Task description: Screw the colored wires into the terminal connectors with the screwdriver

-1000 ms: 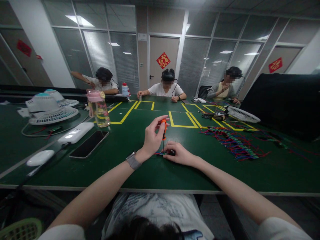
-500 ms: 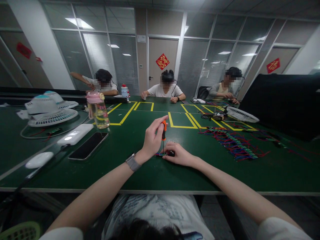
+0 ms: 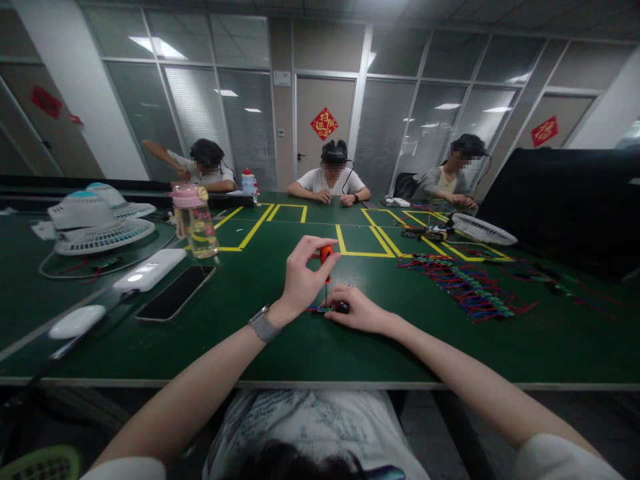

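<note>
An upright screwdriver (image 3: 327,253) with an orange and black handle is gripped between the thumb and fingers of my left hand (image 3: 304,273). Its thin shaft points straight down, and the tip meets a small green circuit board (image 3: 327,309) with red and blue wires. My right hand (image 3: 361,310) rests on the table with its fingers closed on that board, hiding much of it. Under the right fingers a dark round part (image 3: 343,307) shows; I cannot tell whether it belongs to the board.
Several wired circuit boards (image 3: 475,290) lie in a row to the right. On the left are a phone (image 3: 176,293), a white power strip (image 3: 150,270), a drink bottle (image 3: 200,230) and a white fan (image 3: 100,230). Yellow tape (image 3: 365,254) marks the green table. Three people sit opposite.
My left hand has shifted slightly left, with its thumb now across the screwdriver handle and its fingers more spread. My right hand stays put. The person opposite has brought their hands closer together.
</note>
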`<state>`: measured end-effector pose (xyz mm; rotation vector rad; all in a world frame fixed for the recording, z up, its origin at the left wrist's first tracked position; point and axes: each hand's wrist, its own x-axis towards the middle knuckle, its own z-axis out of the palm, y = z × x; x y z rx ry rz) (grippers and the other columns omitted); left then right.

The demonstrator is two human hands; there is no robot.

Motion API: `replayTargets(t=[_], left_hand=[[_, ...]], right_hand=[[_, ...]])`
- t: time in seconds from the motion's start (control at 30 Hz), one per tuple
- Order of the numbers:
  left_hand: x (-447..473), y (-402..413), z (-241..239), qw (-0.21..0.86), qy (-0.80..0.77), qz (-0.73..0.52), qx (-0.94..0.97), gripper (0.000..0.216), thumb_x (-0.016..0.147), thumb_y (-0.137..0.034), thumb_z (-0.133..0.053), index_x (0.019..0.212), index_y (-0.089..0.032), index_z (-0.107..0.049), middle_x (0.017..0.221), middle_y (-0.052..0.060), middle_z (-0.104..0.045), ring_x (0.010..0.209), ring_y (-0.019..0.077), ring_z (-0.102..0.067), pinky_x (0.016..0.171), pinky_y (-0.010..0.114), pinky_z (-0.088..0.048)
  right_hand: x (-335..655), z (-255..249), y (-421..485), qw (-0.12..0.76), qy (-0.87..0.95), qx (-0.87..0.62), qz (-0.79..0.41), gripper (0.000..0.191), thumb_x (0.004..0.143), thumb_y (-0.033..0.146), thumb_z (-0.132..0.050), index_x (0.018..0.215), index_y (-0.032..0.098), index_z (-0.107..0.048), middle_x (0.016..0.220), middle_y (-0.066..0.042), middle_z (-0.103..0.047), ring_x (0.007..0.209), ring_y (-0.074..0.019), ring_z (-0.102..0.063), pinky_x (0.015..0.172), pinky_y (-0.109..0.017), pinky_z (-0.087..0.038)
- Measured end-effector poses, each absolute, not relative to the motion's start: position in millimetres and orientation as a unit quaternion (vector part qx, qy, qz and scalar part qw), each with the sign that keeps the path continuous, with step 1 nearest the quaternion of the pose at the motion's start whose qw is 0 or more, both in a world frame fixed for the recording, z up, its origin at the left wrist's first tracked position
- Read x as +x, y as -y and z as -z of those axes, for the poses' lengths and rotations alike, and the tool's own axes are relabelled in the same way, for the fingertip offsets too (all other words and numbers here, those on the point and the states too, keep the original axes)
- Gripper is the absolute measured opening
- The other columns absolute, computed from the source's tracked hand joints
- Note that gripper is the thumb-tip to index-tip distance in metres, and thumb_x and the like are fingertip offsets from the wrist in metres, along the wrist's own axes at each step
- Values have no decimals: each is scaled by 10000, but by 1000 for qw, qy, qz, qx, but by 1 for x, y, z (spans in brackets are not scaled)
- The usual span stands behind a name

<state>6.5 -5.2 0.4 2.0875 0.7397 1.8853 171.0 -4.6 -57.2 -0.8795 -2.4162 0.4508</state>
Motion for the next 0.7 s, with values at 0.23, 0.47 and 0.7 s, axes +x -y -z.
replayTargets(t=[0.23,0.47,0.7], left_hand=[[5,6,0,123,-250,-622,732,255,963,-238,-458,1102,-226,-671,1055,64,-606,987,154,-597,844,280,-515],[5,3,4,202,-242,-627,712,305,978,-266,-424,1201,-214,-625,1194,88,-646,1075,191,-638,851,306,-552],[6,6,1,177,-242,-638,709,243,938,-235,-521,1138,-200,-654,1072,67,-675,946,154,-670,799,259,-545]], right_hand=[[170,56,6,262,894,-325,-162,132,816,222,-681,928,159,-712,799,-34,-608,716,-147,-544,666,-265,-448],[171,54,6,259,895,-322,-165,136,815,210,-681,932,150,-712,811,-39,-612,730,-150,-549,685,-269,-449],[171,57,4,262,893,-323,-174,158,806,203,-689,947,138,-717,804,-42,-607,727,-149,-543,653,-253,-442]])
